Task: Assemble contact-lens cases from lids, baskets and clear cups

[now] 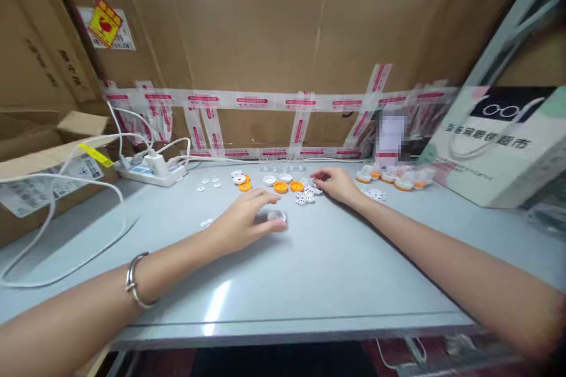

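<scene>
My left hand [247, 218] is low over the table, thumb and fingers spread around a small clear round cover [276, 216]; the thumb lies close to its edge, and I cannot tell whether it touches. Farther back, my right hand [335, 184] has its fingers curled together at the right edge of a pile of white openwork plastic pieces [304, 197]. What its fingertips hold, if anything, is hidden. Just left of that pile sit orange round cases [280, 187] and white round cases [269, 181]. A row of clear covers [283, 165] stands behind them.
Small white discs [207, 182] lie at left. At right are filled orange-and-white cases [400, 179], more white pieces [375, 194] and a printed box [495, 147]. A power strip [152, 172] with white cables and a cardboard box [48, 171] occupy the left. Taped cardboard [265, 29] backs the table.
</scene>
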`<state>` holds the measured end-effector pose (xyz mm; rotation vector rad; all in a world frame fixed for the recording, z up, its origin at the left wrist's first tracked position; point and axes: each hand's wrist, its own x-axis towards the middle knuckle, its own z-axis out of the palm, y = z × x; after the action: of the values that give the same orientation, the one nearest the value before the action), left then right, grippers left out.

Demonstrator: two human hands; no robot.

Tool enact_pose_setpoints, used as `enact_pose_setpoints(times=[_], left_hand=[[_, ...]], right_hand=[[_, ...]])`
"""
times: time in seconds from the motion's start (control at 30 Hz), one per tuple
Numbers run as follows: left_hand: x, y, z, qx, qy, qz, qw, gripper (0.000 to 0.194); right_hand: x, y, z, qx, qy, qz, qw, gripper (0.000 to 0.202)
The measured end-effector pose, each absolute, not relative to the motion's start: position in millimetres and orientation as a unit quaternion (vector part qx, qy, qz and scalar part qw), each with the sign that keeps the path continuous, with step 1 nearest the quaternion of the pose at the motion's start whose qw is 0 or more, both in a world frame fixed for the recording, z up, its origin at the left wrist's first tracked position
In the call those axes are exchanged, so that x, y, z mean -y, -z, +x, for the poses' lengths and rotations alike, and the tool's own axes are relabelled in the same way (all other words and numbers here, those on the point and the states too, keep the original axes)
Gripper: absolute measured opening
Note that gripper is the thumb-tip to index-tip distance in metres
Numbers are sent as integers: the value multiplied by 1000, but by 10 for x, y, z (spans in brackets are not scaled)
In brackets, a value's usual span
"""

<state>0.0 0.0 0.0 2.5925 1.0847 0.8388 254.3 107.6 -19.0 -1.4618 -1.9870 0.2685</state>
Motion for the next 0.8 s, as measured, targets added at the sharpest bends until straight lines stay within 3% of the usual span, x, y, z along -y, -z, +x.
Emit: enact_pose_setpoints(times=[0.17, 0.33, 0.5, 0.7, 0.8], left_hand=[[-6, -20, -15, -355, -308, 879, 84, 33], [9, -30, -9, -346, -316, 880, 80, 30], [10, -29, -5, -339, -339, 875, 72, 29], [7, -56, 15, -323, -447, 833, 53, 31], [32, -73, 40, -304, -479, 821, 54, 34]], right_hand=[[-1077, 171, 2534, 755, -107, -553, 335, 24], [-1077, 168, 2561, 747, -171, -549, 333, 9], [-1017, 46, 2544, 699, -240, -545, 397, 7], [-517, -135, 2075, 668, -399, -445, 444, 24], [-237, -157, 1848, 591, -580, -329, 455, 21]])
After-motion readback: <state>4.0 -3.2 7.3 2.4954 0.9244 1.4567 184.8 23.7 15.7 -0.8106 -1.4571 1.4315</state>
